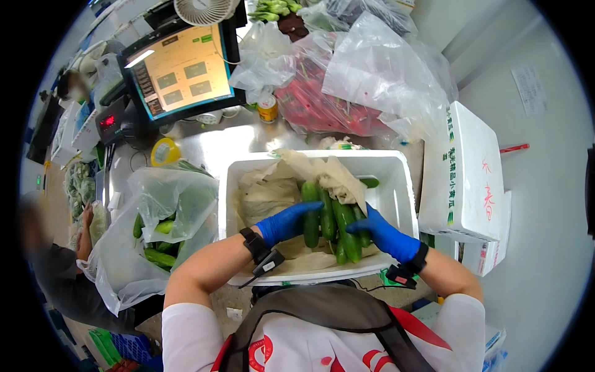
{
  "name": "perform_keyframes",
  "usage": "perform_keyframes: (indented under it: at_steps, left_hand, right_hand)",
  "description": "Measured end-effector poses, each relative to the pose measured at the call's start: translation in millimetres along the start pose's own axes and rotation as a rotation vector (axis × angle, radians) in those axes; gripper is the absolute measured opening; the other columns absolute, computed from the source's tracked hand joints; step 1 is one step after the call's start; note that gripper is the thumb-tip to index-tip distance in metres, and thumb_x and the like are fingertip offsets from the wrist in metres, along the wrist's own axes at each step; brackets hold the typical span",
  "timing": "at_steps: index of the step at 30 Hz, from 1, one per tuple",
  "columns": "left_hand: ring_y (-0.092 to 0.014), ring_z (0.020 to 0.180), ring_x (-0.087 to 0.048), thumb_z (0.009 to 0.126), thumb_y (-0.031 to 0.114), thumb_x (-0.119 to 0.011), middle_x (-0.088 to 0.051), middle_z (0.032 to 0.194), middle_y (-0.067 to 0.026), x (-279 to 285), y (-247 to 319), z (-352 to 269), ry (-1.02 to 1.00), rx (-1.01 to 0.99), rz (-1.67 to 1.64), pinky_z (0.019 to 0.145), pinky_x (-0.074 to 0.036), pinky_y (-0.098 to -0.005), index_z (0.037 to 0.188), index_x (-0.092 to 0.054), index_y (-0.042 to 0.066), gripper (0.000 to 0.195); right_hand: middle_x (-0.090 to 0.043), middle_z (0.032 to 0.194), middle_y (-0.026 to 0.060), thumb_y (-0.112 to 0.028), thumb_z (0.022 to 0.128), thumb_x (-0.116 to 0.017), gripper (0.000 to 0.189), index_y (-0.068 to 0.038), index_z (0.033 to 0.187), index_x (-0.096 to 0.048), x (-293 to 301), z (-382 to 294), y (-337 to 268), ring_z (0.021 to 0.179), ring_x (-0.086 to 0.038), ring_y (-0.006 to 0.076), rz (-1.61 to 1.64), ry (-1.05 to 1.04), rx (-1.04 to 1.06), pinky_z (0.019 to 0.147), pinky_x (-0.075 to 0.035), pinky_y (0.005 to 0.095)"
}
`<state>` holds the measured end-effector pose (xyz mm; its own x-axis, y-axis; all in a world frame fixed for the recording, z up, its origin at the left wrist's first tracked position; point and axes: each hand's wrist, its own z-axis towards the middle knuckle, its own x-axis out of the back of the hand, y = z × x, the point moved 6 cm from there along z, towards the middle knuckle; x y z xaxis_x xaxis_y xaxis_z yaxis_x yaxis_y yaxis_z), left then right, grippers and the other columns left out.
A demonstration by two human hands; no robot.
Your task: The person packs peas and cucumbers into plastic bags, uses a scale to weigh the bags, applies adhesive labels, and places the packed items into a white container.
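A white foam box (pixel 409 186) stands before me, partly lined with crumpled brown paper (pixel 267 195). Several green cucumbers (pixel 327 218) are gathered inside it between my two blue-gloved hands. My left hand (pixel 290 223) presses on the left side of the bunch, its fingers partly hidden by the cucumbers. From the other side, my right hand (pixel 386 235) curls its fingers over the rightmost ones. A fold of the paper covers the bunch's upper ends. One more cucumber (pixel 370 182) shows by the far right wall of the box.
Left of the box lies an open plastic bag (pixel 116 260) with more cucumbers. Yellow tape (pixel 165 152), a monitor (pixel 186 74) and a can (pixel 267 109) stand beyond. Bagged red peppers (pixel 311 102) lie behind; stacked foam boxes (pixel 474 176) rise at right. Another person (pixel 69 274) works at far left.
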<state>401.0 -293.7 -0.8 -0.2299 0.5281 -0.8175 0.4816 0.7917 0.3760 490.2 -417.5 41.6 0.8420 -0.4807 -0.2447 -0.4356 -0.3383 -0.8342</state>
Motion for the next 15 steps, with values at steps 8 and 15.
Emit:
perform_keyframes:
  at_steps: [8,15]
  left_hand:
    - [-0.020,0.101,-0.056,0.085,0.019,-0.055,-0.055,0.113,-0.0098,-49.1,48.7,-59.0,-0.035,-0.223,0.159,0.091,-0.043,-0.0347,0.122,-0.046,0.005,0.040]
    - [-0.022,0.101,-0.057,0.081,0.021,-0.058,-0.056,0.112,-0.0117,-38.2,25.3,-104.1,0.038,-0.253,0.132,0.088,-0.044,-0.0348,0.123,-0.045,0.004,0.047]
  right_hand:
    - [-0.054,0.112,0.0116,-0.005,0.067,-0.058,0.068,-0.002,0.130,-0.035,-39.5,-21.2,-49.3,0.102,-0.055,0.0219,0.132,-0.142,0.078,0.092,-0.042,0.0320]
    - [-0.055,0.112,0.0125,-0.009,0.075,-0.054,0.052,0.000,0.125,-0.042,-64.4,-26.3,-11.1,0.101,-0.056,0.0230,0.422,-0.095,0.009,0.090,-0.044,0.0348]
